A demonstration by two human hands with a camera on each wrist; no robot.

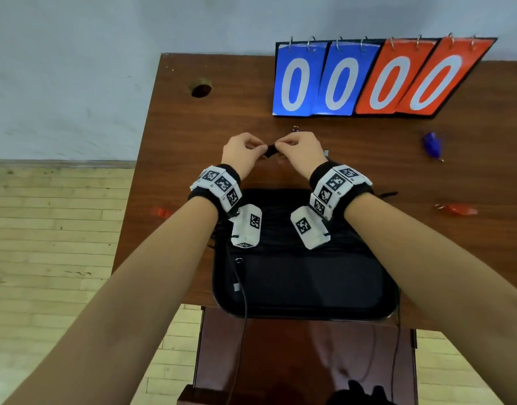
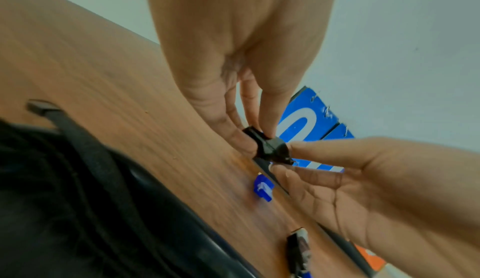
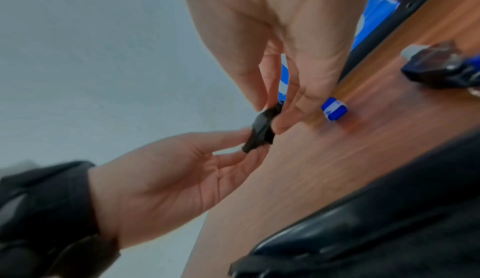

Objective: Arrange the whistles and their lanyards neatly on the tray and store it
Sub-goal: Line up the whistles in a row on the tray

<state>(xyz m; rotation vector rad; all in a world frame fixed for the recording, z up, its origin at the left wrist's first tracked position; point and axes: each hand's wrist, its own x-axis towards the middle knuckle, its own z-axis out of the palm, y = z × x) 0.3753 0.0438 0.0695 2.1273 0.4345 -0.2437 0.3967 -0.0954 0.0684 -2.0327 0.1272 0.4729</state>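
A small black whistle (image 1: 271, 149) is held above the table, just beyond the black tray (image 1: 306, 312). My left hand (image 1: 261, 149) pinches its left end and my right hand (image 1: 280, 146) pinches its right end. In the left wrist view the black whistle (image 2: 269, 148) sits between thumb and fingertips of both hands. Black lanyards (image 1: 280, 232) lie bunched in the tray's far half. A blue whistle (image 1: 432, 143) lies at the far right, one red whistle (image 1: 458, 210) right of the tray, another red whistle (image 1: 160, 212) at the table's left edge.
A flip scoreboard (image 1: 368, 80) showing zeros lies at the back of the brown table (image 1: 193, 135). A small key ring (image 1: 295, 129) lies just beyond my hands. A round hole (image 1: 201, 89) is at the back left. The tray overhangs the table's near edge.
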